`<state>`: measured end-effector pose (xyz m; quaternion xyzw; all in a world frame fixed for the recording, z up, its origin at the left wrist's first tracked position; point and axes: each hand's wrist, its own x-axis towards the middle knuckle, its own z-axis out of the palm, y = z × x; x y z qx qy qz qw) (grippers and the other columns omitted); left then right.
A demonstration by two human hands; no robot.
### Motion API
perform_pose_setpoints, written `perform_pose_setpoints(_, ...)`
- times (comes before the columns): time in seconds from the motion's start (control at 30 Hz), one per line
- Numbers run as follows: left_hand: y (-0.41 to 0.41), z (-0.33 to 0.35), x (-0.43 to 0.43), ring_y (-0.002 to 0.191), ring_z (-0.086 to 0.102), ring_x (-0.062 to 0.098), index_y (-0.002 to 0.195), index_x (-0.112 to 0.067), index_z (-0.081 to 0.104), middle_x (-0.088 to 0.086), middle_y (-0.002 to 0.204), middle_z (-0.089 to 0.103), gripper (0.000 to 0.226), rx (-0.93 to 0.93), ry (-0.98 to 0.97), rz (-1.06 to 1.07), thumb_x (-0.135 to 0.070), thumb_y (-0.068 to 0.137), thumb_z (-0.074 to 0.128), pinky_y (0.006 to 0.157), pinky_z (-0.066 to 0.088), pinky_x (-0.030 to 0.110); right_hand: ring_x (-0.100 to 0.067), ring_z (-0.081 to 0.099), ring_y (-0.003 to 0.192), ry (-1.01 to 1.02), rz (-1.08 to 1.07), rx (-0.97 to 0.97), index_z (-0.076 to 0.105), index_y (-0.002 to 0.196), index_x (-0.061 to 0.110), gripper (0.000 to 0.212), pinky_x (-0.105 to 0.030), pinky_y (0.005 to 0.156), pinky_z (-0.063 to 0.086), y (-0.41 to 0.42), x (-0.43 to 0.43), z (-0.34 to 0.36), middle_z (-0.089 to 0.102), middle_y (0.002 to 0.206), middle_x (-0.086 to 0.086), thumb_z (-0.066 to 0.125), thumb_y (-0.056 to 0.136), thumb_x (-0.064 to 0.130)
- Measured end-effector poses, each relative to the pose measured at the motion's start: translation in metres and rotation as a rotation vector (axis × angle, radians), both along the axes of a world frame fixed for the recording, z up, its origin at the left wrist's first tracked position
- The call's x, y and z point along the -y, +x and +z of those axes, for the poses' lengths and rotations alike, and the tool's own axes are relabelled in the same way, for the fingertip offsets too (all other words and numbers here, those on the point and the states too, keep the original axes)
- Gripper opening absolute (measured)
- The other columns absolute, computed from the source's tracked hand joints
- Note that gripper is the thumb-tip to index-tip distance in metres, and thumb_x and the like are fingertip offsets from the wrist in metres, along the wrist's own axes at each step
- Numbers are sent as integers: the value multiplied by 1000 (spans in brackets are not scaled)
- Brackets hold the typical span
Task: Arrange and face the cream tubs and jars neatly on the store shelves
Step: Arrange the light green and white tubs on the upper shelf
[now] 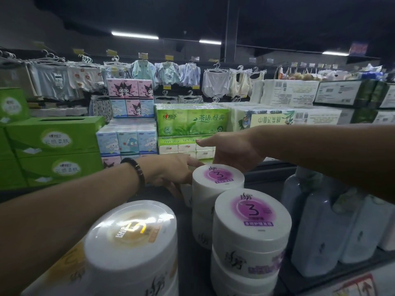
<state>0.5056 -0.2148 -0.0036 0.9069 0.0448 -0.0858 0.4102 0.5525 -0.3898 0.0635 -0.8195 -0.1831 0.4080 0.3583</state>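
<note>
White cream tubs stand stacked on a dark shelf top (186,231). A near stack with a purple "3" lid (252,223) is at centre right. Behind it a second purple-lidded stack (218,182) has both hands around it. My left hand (171,174) presses its left side, fingers partly hidden behind the tub. My right hand (233,150) rests on the far rim of its top tub, thumb pointing left. A tub with a gold "5" lid (130,236) stands at lower left, under my left forearm.
Pale bottles (333,227) fill the shelf to the right of the tubs. Across the aisle lie green tissue boxes (53,142), cartoon tissue packs (128,142) and green tissue bundles (192,118). Clothes hang on racks (166,71) behind.
</note>
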Motion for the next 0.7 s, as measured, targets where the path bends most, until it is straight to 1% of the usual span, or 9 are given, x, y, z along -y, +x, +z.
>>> perform_pose_setpoints(0.03, 0, 0, 0, 101, 77, 27, 132, -39, 67, 3, 118, 76, 43, -2, 5, -5, -15, 97, 68, 80, 65, 54, -21, 72, 54, -7, 5, -11, 76, 76, -5, 90, -23, 55, 59, 1, 0, -1, 73, 68, -14, 32, 107, 68)
perform_pose_setpoints(0.07, 0, 0, 1, 101, 77, 28, 132, -39, 67, 3, 118, 76, 41, 0, 7, -7, -17, 98, 67, 82, 64, 55, -21, 72, 55, -15, 5, -7, 76, 78, -4, 90, -24, 57, 59, 2, -1, -2, 74, 69, -14, 32, 106, 69)
perform_pose_setpoints(0.13, -1, 1, 3, 104, 76, 30, 129, -39, 70, 3, 118, 77, 33, -7, -4, -7, -22, 101, 63, 84, 64, 55, -22, 73, 57, -31, 6, 24, 67, 94, -5, 83, -30, 65, 59, 4, -1, -4, 74, 71, -15, 31, 107, 69)
perform_pose_setpoints(0.2, -3, 1, 4, 108, 75, 34, 118, -41, 74, 2, 116, 78, 27, -26, -15, -18, -24, 104, 59, 89, 63, 55, -24, 73, 59, -46, 17, 30, 60, 101, -3, 78, -37, 75, 55, 4, 1, -6, 75, 74, -16, 30, 107, 69)
perform_pose_setpoints(0.3, -6, 0, 2, 114, 72, 38, 100, -45, 77, 3, 116, 78, 39, -63, -25, -57, -12, 104, 57, 94, 60, 56, -25, 73, 60, -83, 24, 15, 62, 99, -3, 81, -40, 77, 53, 2, 3, -7, 75, 74, -16, 29, 106, 70)
perform_pose_setpoints(0.37, -5, -1, 0, 113, 73, 35, 107, -44, 75, 2, 117, 78, 45, -78, -45, -63, -5, 104, 54, 95, 61, 53, -25, 73, 61, -92, 27, 16, 63, 97, -3, 82, -40, 78, 53, 2, 3, -7, 75, 74, -16, 28, 106, 70)
perform_pose_setpoints(0.43, -3, -3, -4, 108, 75, 31, 125, -38, 69, 2, 117, 78, 46, -85, -70, -53, -1, 104, 51, 91, 63, 49, -26, 72, 66, -96, 26, 9, 65, 97, -3, 83, -41, 80, 53, 5, 2, -8, 76, 77, -16, 29, 106, 71)
perform_pose_setpoints(0.5, -1, -5, -7, 105, 77, 29, 137, -33, 63, 4, 118, 78, 48, -94, -99, -32, 0, 104, 50, 87, 64, 45, -27, 72, 71, -107, 30, 6, 66, 100, -3, 85, -41, 82, 54, 7, 2, -9, 77, 80, -16, 28, 105, 73)
perform_pose_setpoints(0.7, 2, -12, -12, 104, 76, 28, 138, -34, 64, 5, 123, 76, 50, -132, -169, 2, 0, 104, 47, 84, 64, 42, -27, 71, 72, -119, 42, 21, 68, 95, -3, 88, -40, 80, 55, 10, 2, -9, 76, 81, -16, 26, 105, 74)
